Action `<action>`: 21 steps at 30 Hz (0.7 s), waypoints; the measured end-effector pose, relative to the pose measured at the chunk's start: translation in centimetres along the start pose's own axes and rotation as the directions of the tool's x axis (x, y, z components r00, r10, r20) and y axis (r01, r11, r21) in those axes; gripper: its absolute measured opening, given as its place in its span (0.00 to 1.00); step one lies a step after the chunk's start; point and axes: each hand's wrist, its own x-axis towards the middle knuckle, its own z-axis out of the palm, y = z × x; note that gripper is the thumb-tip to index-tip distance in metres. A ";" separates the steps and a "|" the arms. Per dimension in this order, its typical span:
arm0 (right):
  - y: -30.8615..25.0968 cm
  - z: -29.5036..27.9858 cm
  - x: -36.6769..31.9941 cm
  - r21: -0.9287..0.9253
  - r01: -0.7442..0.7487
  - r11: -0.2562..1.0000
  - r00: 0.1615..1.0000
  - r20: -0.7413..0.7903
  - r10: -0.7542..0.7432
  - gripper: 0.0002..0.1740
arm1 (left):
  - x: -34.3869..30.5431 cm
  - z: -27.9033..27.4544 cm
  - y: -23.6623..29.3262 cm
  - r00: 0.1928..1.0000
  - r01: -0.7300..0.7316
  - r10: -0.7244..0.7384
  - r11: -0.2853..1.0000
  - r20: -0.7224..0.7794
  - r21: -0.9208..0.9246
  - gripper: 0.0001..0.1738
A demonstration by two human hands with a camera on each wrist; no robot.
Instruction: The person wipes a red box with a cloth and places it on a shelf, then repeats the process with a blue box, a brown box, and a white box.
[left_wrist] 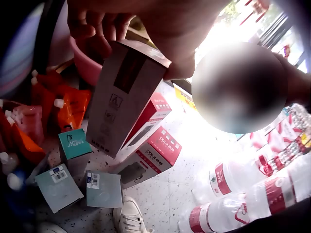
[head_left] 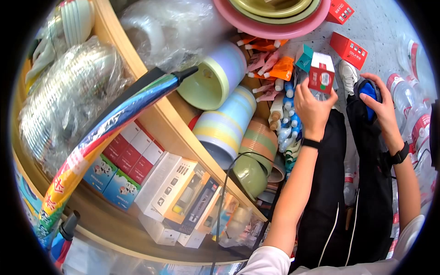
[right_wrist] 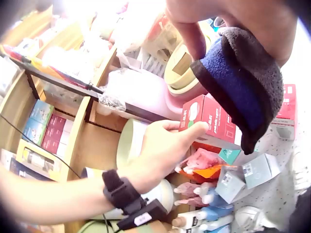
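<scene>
I see the left hand (head_left: 315,107) clamping its fingers on a red-and-white carton (head_left: 321,75). At its three o'clock, the right hand (head_left: 383,106) grips blue-and-black fleece (right_wrist: 238,80), fingers curled.

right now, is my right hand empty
No, the right hand grips a soft, fuzzy blue and dark grey fabric item with black edging.
</scene>
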 end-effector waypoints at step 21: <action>-0.3 7.0 -8.5 0.230 -0.600 0.766 0.724 0.563 0.398 0.20 | -8.1 -27.4 6.7 0.811 -0.254 0.304 0.953 0.499 -0.166 0.39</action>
